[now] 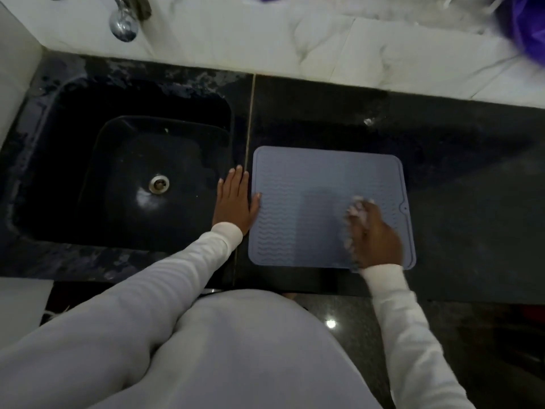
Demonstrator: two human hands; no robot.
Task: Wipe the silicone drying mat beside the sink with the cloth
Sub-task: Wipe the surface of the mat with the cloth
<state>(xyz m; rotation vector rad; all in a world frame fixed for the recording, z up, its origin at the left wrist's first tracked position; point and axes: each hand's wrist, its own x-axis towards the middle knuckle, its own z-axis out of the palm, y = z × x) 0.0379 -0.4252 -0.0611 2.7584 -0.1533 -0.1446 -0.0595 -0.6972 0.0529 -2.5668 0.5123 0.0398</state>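
Two hands: right (376, 234) grips one cloth (355, 212) on one mat (298, 208).

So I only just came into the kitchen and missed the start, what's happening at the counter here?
A person is wiping a grey-blue silicone drying mat that lies flat on the dark counter, just right of the sink. Their right hand grips a pale cloth and presses it onto the right part of the mat; the hand is blurred. The left hand lies flat on the counter at the mat's left edge, thumb on its rim, apparently steadying it.
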